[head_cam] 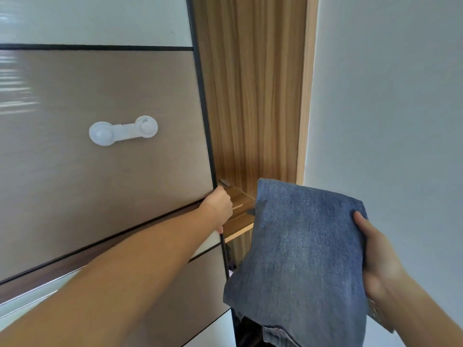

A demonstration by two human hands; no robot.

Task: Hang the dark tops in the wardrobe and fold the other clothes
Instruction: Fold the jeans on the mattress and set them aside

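A folded pair of blue jeans (300, 251) is held up in front of the open wardrobe gap. My right hand (378, 261) grips the jeans at their right edge, thumb on top. My left hand (220, 206) grips the dark right edge of the sliding wardrobe door (105, 151), fingers curled round it. Behind the door edge the wooden inside of the wardrobe (253, 96) shows, with a wooden shelf (240, 229) just left of the jeans. No dark tops are in view.
A white child-safety latch (122, 130) is stuck on the beige door panel. A plain pale wall (388, 108) stands right of the wardrobe's wooden frame. Below the shelf the inside is dark.
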